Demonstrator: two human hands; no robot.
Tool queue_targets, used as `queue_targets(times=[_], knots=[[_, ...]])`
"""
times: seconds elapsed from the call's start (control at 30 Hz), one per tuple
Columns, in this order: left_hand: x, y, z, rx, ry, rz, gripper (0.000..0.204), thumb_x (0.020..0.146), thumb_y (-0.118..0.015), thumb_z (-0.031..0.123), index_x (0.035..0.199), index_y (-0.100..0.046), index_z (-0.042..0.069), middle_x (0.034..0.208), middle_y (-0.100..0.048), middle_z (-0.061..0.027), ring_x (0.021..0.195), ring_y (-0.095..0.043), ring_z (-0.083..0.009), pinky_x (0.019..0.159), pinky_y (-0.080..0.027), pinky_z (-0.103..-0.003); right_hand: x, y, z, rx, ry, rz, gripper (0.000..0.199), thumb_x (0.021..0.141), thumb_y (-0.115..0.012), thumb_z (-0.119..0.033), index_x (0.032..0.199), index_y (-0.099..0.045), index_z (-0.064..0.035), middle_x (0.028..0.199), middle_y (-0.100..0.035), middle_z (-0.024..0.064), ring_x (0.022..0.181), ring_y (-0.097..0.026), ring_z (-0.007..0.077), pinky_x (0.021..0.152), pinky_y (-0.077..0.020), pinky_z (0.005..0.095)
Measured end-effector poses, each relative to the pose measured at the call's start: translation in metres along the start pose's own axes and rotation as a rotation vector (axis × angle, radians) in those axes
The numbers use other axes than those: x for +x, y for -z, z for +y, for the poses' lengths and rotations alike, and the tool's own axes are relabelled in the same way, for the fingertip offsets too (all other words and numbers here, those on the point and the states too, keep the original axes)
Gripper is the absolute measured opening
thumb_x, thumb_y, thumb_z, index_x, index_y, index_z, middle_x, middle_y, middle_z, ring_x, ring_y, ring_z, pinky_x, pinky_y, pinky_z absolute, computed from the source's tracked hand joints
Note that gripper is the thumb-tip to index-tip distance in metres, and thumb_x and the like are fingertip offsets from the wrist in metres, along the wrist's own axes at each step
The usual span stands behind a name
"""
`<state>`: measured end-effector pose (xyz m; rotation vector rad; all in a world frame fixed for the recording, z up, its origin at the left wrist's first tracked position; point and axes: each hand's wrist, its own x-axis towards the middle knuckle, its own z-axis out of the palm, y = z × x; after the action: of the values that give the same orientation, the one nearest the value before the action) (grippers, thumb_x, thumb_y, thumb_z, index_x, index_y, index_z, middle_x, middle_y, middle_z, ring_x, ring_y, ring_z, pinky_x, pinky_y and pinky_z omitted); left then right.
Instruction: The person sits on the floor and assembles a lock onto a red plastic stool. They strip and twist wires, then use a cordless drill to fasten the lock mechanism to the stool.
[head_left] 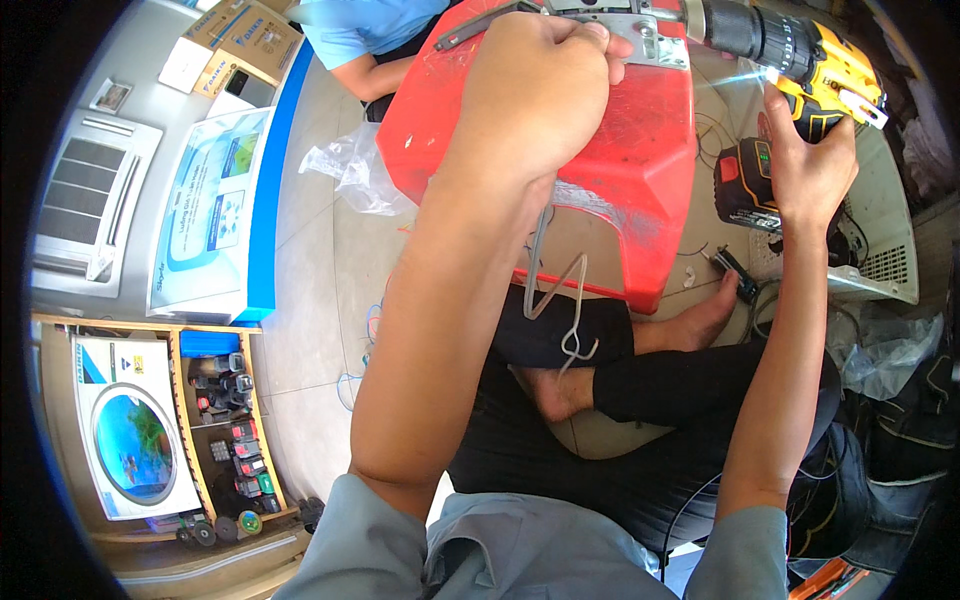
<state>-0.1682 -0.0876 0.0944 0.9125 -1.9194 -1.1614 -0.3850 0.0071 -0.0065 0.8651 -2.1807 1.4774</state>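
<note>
A red plastic stool stands in front of me, its top scuffed. On it lies a silver metal bracket with holes. My left hand is closed over the bracket's near edge, fingers curled and mostly hidden. A dark flat metal bar sticks out left of that hand. My right hand grips a yellow and black cordless drill, its light on. The drill lies sideways, chuck pointing left at the bracket; the tip of its bit is hard to make out.
A person in a blue shirt sits beyond the stool. A bent grey wire hangs below it. Right stands a white plastic crate. Clear plastic bags lie about. At left are a shelf of power tools and cartons.
</note>
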Motion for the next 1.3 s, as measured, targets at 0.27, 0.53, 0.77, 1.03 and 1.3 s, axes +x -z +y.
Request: queue_targets(times=[0.27,0.53,0.77,1.03,1.3], knots=[[-0.006,0.021,0.0,-0.031,-0.007,-0.183,0.035,0.104,-0.053,0.03,0.093,-0.066,-0.001,0.065,-0.053,0.0006,0.064,-0.046,-0.0082,0.067,-0.036,-0.025,-0.004,0.011,-0.021,-0.165,-0.074,-0.061,0.066,0.075,-0.084,-0.051,0.101,-0.064,0.0061,0.093,-0.074,0.023,0.091,-0.073,0.0364,0.082,-0.0551,0.0425],[-0.013,0.033,0.001,0.008,-0.02,-0.245,0.035,0.107,-0.05,0.026,0.088,-0.061,-0.001,0.061,-0.054,-0.0013,0.059,-0.048,-0.0077,0.065,-0.039,-0.024,-0.009,0.013,-0.032,-0.161,-0.113,-0.042,0.075,0.068,-0.087,-0.055,0.105,-0.06,0.0045,0.087,-0.072,0.0258,0.086,-0.069,0.0459,0.077,-0.0546,0.051],[-0.038,0.021,0.001,0.189,-0.119,-0.191,0.033,0.106,-0.05,0.023,0.083,-0.061,0.002,0.06,-0.056,-0.0022,0.059,-0.053,-0.0082,0.061,-0.04,-0.026,-0.014,0.018,-0.033,-0.121,-0.124,-0.03,0.073,0.067,-0.089,-0.051,0.109,-0.059,0.0005,0.084,-0.072,0.0238,0.084,-0.069,0.0464,0.074,-0.0546,0.0514],[-0.096,0.024,-0.003,-0.053,-0.211,-0.134,0.031,0.107,-0.048,0.018,0.087,-0.06,-0.003,0.077,-0.06,-0.008,0.062,-0.061,-0.0131,0.062,-0.048,-0.028,-0.011,0.012,-0.03,-0.136,-0.076,-0.002,0.07,0.068,-0.089,-0.049,0.107,-0.06,0.0024,0.087,-0.072,0.0252,0.085,-0.07,0.0455,0.076,-0.0551,0.0509],[-0.112,0.034,-0.007,-0.157,-0.385,-0.128,0.028,0.105,-0.055,0.02,0.098,-0.067,-0.004,0.08,-0.072,-0.0134,0.072,-0.066,-0.0173,0.067,-0.051,-0.029,-0.013,0.007,-0.03,-0.062,-0.082,-0.001,0.058,0.075,-0.088,-0.038,0.105,-0.063,0.0053,0.093,-0.075,0.0181,0.087,-0.074,0.0301,0.081,-0.0551,0.0394]])
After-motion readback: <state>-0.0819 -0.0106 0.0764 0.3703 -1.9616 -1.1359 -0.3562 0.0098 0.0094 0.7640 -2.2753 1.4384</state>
